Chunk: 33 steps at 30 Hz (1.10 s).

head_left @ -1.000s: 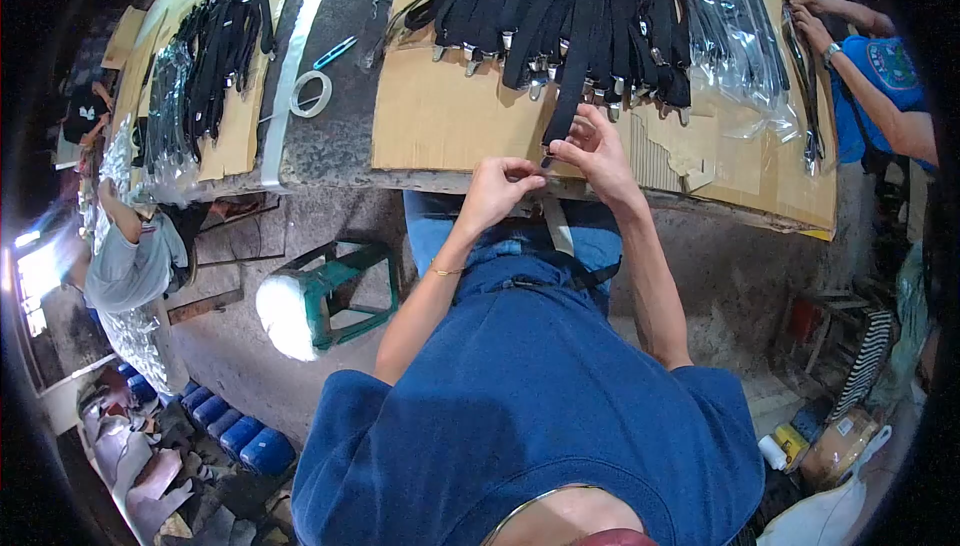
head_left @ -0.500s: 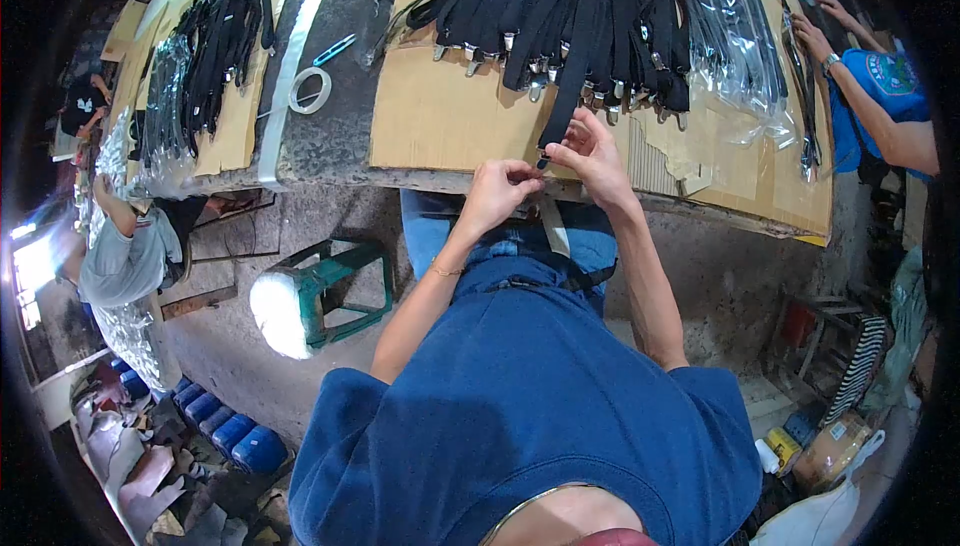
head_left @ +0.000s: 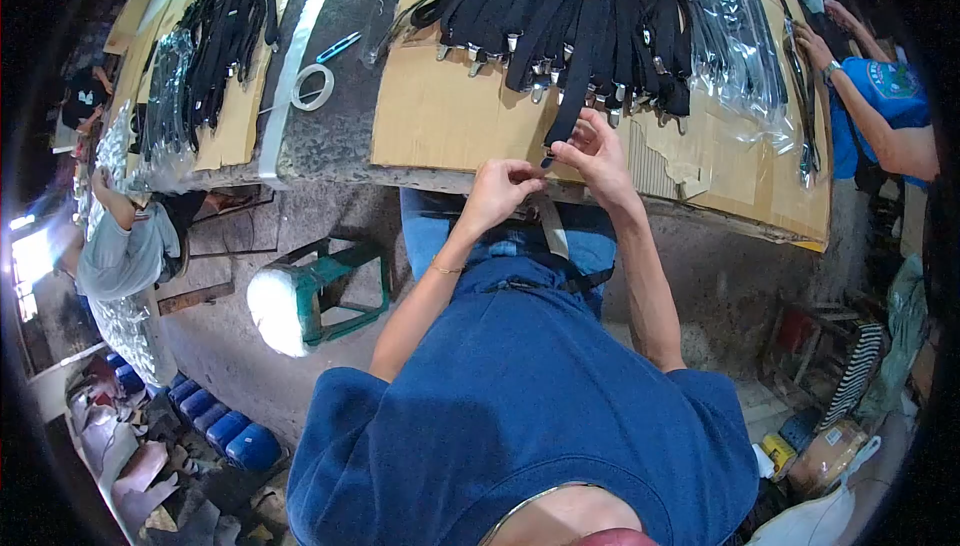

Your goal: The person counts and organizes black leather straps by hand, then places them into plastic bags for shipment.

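Observation:
My right hand [head_left: 603, 164] pinches the lower end of a black suspender strap [head_left: 572, 96] at the front edge of the table. The strap runs up into a fanned pile of black suspenders [head_left: 480, 11] with metal clips, which lies on a cardboard sheet [head_left: 430, 131]. Close beside it, my left hand [head_left: 497, 191] has thumb and fingertips pressed together near the strap's end. Whatever is between those fingertips is too small to make out.
Clear plastic sleeves [head_left: 735, 36] lie right of the pile. To the left are a tape roll [head_left: 312, 88], a blue cutter [head_left: 338, 47] and more black straps [head_left: 215, 56]. A green-framed stool [head_left: 345, 291] stands behind. Co-workers' arms [head_left: 860, 96] work at both sides.
The view has shifted very slightly. Both my hands stay in nearly the same place at the strap's end, with the same grip.

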Tool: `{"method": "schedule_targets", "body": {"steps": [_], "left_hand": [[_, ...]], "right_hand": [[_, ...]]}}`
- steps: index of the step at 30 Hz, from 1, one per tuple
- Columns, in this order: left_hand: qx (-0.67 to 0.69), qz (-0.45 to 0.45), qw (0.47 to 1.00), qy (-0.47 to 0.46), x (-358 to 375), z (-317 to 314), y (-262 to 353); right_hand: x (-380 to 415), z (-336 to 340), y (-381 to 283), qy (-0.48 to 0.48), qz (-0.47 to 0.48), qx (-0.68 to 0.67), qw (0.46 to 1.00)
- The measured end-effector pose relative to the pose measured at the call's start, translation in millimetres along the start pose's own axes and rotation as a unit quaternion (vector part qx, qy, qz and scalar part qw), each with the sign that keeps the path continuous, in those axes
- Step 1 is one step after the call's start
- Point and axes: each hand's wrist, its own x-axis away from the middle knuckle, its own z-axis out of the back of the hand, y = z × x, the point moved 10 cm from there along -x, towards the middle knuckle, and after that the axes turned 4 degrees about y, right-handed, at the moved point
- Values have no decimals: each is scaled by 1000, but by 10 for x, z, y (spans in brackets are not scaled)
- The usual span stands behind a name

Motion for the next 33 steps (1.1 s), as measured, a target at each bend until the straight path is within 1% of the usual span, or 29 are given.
{"method": "schedule_targets", "body": {"steps": [2,3,7,10,13,15,17,19,21,22,24,26,28,30,32,33], "left_hand": [[5,-3,1000,-7,-3,-31,-47],[9,-5,1000,-13,-4,-44,-47],[19,6,1000,-5,3,-31,-7],[-17,1,1000,-12,1,-29,39],[15,-14,1000,0,-22,-38,48],[22,12,1000,-5,-41,-47,9],[29,22,999,-7,-54,-55,5],[37,33,999,-8,-65,-58,11],[198,70,977,-30,-70,-121,14],[198,69,977,-30,-78,-120,41],[246,111,962,-25,-84,-129,21],[259,105,960,-20,-146,-152,-53],[271,99,957,-17,-182,-159,4],[279,73,958,2,-228,-131,120],[290,79,954,-5,-256,-145,195],[301,88,949,-14,-264,-168,211]], "right_hand": [[-18,25,-40,-1,35,14,999],[-21,34,-24,-1,36,15,999],[-14,-6,52,-20,10,30,999],[0,-1,68,-13,-3,24,1000],[17,27,81,-5,-6,23,1000],[8,37,93,-4,-7,25,1000],[-2,43,104,-11,-6,70,997],[-6,53,119,-11,-9,76,997],[-4,62,122,-10,-12,83,996],[1,86,137,-1,-24,95,995],[-20,145,160,7,-34,108,994],[-64,213,282,1,-73,112,991],[-65,177,249,-8,-80,125,989],[-77,123,190,-17,-84,141,986],[-118,39,108,-8,-82,18,996],[-175,21,82,-8,-77,17,997]]}}
